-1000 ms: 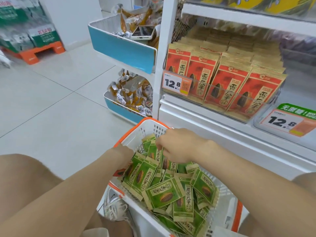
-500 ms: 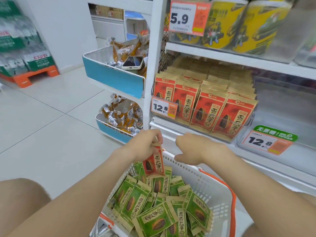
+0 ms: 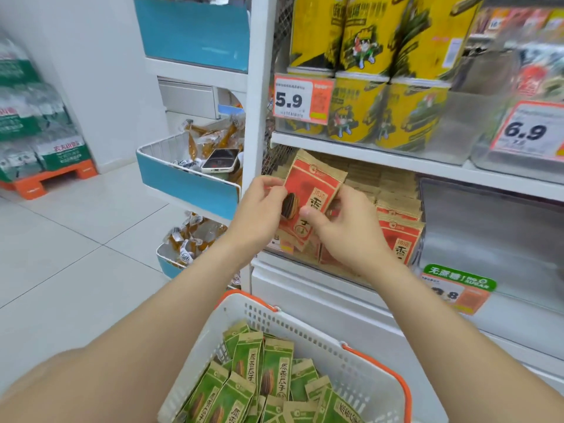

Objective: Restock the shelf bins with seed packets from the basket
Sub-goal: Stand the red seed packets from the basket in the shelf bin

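step in hand: a red seed packet (image 3: pixel 311 186) is being carried to the shelf; this is judged to be the placing step, with much of the task left.
left grip (image 3: pixel 259 209): closed on the packet's left edge, fingers curled round it.
right grip (image 3: pixel 341 227): pinched on the packet's right edge, thumb laid across the front.
packet place: held between both grips, tilted, just in front of the rows of red packets (image 3: pixel 399 236) behind the right grip.
packet look: flat kraft pouch, red face, dark striped seed printed on it, crimped top; judged light and bendy.
next move: the packet is to be straightened and slid upright into a red row, then released.
basket (image 3: pixel 305 334): below the grips, white with orange handles, green packets (image 3: pixel 274 374) piled inside.
clear bin (image 3: pixel 488 239): right of the right grip, judged the likely home for the green packets.
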A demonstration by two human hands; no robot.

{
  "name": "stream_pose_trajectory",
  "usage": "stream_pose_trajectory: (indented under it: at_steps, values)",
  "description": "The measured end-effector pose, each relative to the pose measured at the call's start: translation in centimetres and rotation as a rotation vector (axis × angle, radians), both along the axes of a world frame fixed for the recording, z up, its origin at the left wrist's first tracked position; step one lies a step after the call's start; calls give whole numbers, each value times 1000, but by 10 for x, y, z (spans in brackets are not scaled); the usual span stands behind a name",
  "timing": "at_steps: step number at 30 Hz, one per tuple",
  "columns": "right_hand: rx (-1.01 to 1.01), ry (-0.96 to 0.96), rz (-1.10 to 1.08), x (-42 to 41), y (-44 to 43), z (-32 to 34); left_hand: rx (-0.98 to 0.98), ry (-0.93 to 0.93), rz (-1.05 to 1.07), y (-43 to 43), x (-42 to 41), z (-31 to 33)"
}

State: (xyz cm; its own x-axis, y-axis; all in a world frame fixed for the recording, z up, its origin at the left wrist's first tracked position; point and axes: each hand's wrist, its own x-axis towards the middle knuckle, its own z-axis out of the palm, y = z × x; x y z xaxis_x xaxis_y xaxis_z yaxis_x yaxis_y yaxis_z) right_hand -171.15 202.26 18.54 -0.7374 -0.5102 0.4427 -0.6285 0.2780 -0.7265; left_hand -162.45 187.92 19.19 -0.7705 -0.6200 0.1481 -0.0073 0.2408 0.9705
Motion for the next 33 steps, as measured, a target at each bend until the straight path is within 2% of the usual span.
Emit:
stream_pose_trajectory:
  at_steps: [3,7,9,13,18,23,27,29,33]
  values:
    - [-142,61,-34,-1,-19,4,-167,-43,34,-14,-11,12]
    - [-161,96,-42,-9,-45,5,-413,-188,139,-35,-17,9]
    - [-68,126,-46,-15,-56,1,-446,-276,182,-41,-18,0]
    - [302,317,-176,-24,-73,-5,-384,-317,195,-53,-23,-9]
    - [442,302,-208,-35,-79,21,-366,-329,182,-66,-29,-13]
    - [607,326,-252,-32,-84,15,-609,-425,241,-67,-29,-20]
    - [651,345,-310,-33,-85,12,-559,-286,252,-64,-28,-14]
    - [594,365,-296,-33,-83,11,-610,-199,224,-58,-30,-11]
    - [201,261,-66,-36,-82,8,-744,-125,238,-54,-32,-11]
